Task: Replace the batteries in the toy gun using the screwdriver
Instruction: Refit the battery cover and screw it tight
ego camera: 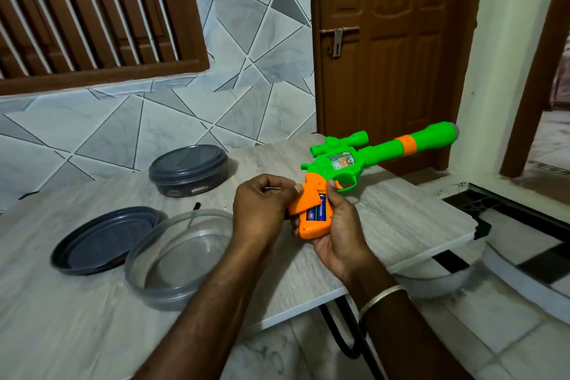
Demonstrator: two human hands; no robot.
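While both forearms reach in from the bottom edge, I note that the right one, with a metal bangle (pixel 382 296) at the wrist, comes up underneath the work. The right hand (pixel 336 234) is therefore the nearer and lower of the two. It cradles the orange grip of the toy gun (pixel 379 154) from beneath, with its fingers curled round the far side. The left hand (pixel 259 210) arrives from the left and a little beyond, pinching the orange battery cover (pixel 303 199) between thumb and fingers. That cover lies askew across the upper part of the open bay, and two blue batteries (pixel 317 213) show below it. From the grip, the gun's long axis runs away from me and to the right, over the grey table (pixel 92 318), with the muzzle beyond the far right corner. I judge the coming move turns on the cover's line against the grip. The left hand must bring it square while the right keeps the grip fixed. Whether it is going on or coming off I cannot tell. To the left stand a clear container (pixel 160 299) and a dark lid (pixel 101 244), and farther back a closed dark container (pixel 188 170). I cannot pick out the screwdriver. A brown door (pixel 385 55) stands behind.
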